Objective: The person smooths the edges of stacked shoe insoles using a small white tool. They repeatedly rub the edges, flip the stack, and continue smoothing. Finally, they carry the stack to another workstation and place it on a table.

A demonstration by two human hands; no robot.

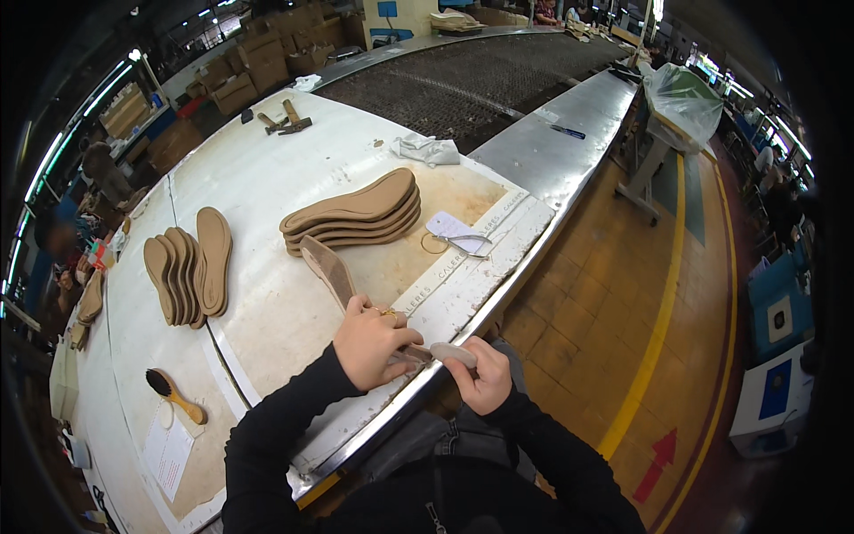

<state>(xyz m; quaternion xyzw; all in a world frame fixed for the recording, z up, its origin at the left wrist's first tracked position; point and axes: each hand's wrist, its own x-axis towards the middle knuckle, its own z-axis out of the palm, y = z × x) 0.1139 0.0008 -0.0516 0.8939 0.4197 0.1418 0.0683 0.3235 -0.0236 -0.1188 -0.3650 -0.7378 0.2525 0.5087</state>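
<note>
**Both hands on a tan insole at the table's edge**

The left hand (372, 340) lies over the near end of a long tan shoe insole with a paler rim (327, 270), its fingers curled down and closed on the piece, pressing it against the worn white worktable (267, 169). The insole runs from under that hand up and to the left across the table, its far end just short of a stack of tan insoles (356, 214). The right hand (483, 378) sits just beside the left, past the metal edge of the table, with fingers and thumb pinched together on a small pale flat tool (454, 353) whose tip points toward the left hand; what kind of tool it is cannot be told. Both forearms wear black sleeves.

Near the stack, toward the table's edge, lie a pair of scissors (463, 242) and a white paper tag (445, 222). Well to the left, a fanned row of tan insoles (189, 267) rests on the table. A wooden-handled brush with dark bristles (174, 396) lies near the lower left, next to a white sheet of paper (167, 449). At the far side of the table are a hammer (285, 120) and a crumpled white cloth (425, 148). Beyond them stretches a dark mesh conveyor belt (471, 76).
</note>
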